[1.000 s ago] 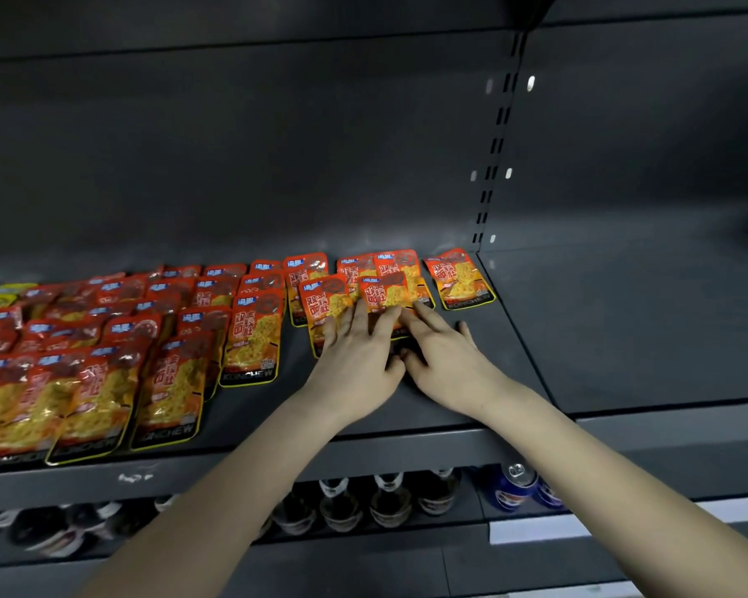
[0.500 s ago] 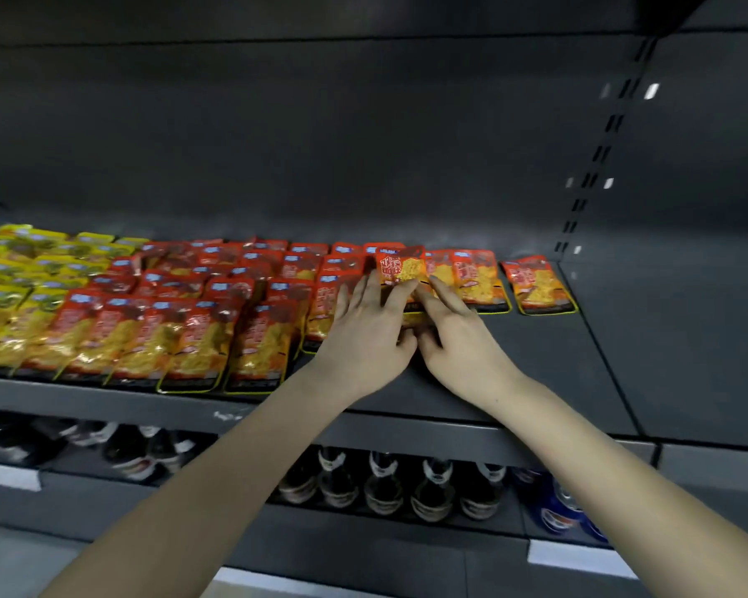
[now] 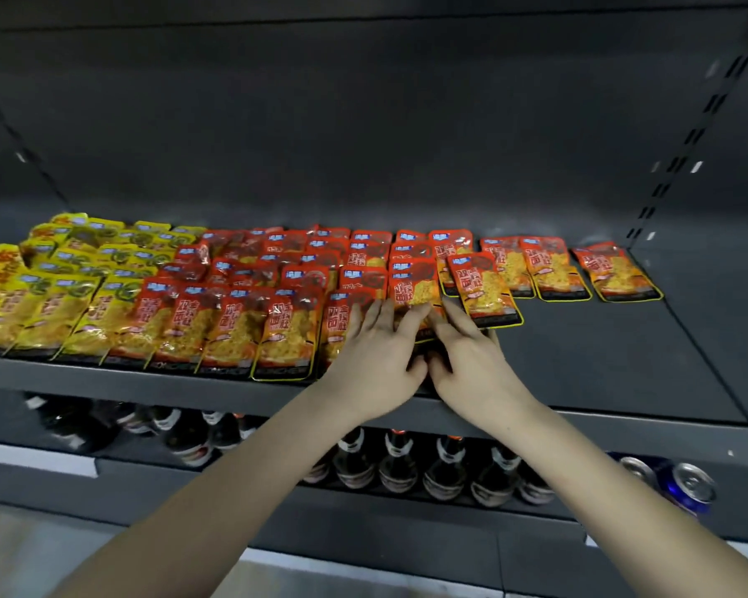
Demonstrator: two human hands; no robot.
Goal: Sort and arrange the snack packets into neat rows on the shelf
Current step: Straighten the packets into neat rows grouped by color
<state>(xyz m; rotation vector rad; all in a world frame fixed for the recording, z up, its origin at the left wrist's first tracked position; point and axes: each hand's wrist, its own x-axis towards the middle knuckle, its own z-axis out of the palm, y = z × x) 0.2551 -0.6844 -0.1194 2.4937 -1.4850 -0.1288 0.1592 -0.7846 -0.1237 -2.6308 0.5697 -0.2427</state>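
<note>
Several red snack packets (image 3: 277,304) lie in overlapping rows on the dark shelf (image 3: 601,356), with yellow packets (image 3: 44,295) filling the left end. My left hand (image 3: 376,356) and my right hand (image 3: 471,360) lie side by side, fingers straight, pressing on one red packet (image 3: 413,291) in the front row. Its lower part is hidden under my hands. Just to the right lies another red packet (image 3: 484,291), tilted, and further right three more red packets (image 3: 618,271) lie near the back.
The shelf's front lip (image 3: 147,381) runs below the packets. Bare shelf surface stretches to the right of my hands. Dark bottles (image 3: 441,468) stand on the lower shelf, with blue cans (image 3: 687,489) at the right. A slotted upright (image 3: 683,153) rises at the right.
The view has swung left and down, bringing the yellow packets into sight. Both hands stay together on the front-row packet, sliding it slightly toward the shelf's front.
</note>
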